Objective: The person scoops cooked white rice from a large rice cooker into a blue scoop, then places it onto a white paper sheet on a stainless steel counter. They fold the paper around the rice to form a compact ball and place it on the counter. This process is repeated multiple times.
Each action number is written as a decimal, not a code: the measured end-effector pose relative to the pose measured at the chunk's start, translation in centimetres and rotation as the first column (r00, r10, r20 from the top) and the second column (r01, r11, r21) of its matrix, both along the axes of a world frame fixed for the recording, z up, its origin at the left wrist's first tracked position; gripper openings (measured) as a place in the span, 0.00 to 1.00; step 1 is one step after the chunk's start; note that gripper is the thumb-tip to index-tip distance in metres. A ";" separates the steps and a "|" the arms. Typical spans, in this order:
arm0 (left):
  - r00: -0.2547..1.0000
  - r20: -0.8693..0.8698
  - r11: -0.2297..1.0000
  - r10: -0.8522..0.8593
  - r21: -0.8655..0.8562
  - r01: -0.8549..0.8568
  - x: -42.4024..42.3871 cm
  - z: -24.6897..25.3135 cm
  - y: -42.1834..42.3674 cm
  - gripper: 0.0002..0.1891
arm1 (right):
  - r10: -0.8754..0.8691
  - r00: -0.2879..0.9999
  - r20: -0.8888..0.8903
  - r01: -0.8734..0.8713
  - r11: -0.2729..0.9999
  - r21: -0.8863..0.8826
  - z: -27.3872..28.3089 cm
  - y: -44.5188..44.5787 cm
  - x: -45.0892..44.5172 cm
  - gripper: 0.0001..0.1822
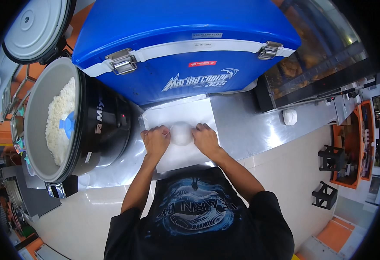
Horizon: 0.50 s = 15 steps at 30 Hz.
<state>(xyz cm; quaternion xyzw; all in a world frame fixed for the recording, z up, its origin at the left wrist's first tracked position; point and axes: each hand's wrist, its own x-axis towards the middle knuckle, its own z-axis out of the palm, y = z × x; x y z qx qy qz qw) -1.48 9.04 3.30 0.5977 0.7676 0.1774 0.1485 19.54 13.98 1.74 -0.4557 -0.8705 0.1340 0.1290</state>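
Note:
A round, whitish, translucent object (181, 133), apparently a small bowl or a plastic-covered mound, sits on a sheet of white paper (173, 159) on the metal counter. At its left side my left hand (156, 139) pinches its edge between thumb and curled fingers. Opposite, my right hand (206, 138) has bent fingers and thumb at the object's right edge. Both palms face down, and the fingertips are partly hidden. Left of my hands stands a large black rice cooker (107, 120), its lid (33, 27) raised. White rice (59, 120) fills part of it, with a blue scoop (67, 125) inside.
A big blue cooler box (151, 74) with metal latches stands behind the paper. On the metal counter (242, 130) at the right lies a small white wrapped packet (289, 117). Behind it is a glass display case (307, 71) with food. Black stools (324, 195) stand on the floor.

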 end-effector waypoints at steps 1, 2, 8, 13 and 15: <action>1.000 0.010 1.000 0.000 0.001 0.000 -0.2 -0.2 -0.4 0.01 | 0.002 1.000 -0.019 -0.002 1.000 -0.006 0.0 -0.5 0.1 0.04; 1.000 0.021 1.000 0.000 0.002 0.000 -0.3 -0.3 -0.8 0.01 | 0.005 0.999 -0.038 -0.005 1.000 -0.013 -0.1 -1.0 0.2 0.04; 1.000 -0.011 0.999 -0.027 0.033 0.027 0.3 1.1 -2.6 0.02 | 0.011 0.999 -0.048 -0.005 0.992 0.124 -0.1 -2.2 0.4 0.05; 0.996 -0.063 0.990 -0.064 0.119 0.071 0.5 -0.5 -4.9 0.07 | 0.031 0.998 -0.059 -0.018 0.976 0.218 -0.6 -2.7 0.5 0.06; 0.993 -0.047 0.989 -0.104 0.105 0.108 0.4 -1.0 -5.8 0.11 | 0.041 0.997 -0.060 -0.026 0.975 0.222 -0.6 -2.8 0.5 0.07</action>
